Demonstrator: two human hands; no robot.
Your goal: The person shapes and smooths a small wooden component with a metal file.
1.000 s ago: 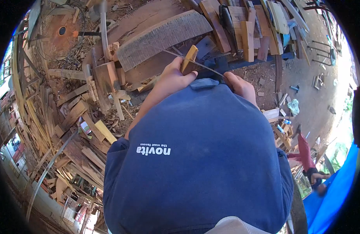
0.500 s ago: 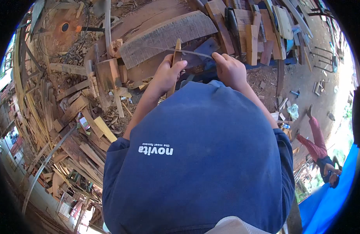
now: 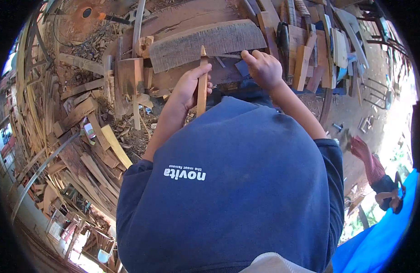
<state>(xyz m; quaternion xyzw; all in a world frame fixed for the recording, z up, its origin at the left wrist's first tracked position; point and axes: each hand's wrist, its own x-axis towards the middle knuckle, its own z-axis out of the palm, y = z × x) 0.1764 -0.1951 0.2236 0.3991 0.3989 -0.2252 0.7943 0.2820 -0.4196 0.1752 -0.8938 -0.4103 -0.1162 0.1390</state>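
My left hand (image 3: 190, 87) is wrapped round a narrow wooden piece (image 3: 202, 93) with a pointed tip, held upright in front of my chest. My right hand (image 3: 264, 69) is closed on one end of a thin dark blade-like tool (image 3: 228, 56), whose other end reaches toward the wooden piece near its tip. The tool's handle is hidden inside my fist. Beyond both hands lies a wide curved grey board (image 3: 207, 41).
Wooden blocks (image 3: 301, 63) are stacked at the upper right. Scrap planks (image 3: 94, 168) pile up at the left, with a curved metal bar (image 3: 48, 164). Another person (image 3: 385, 186) is at the right beside a blue tarp (image 3: 378, 236).
My right hand has moved a little up and right, and the blade looks more level. The view has shifted, and the other person's legs have changed position.
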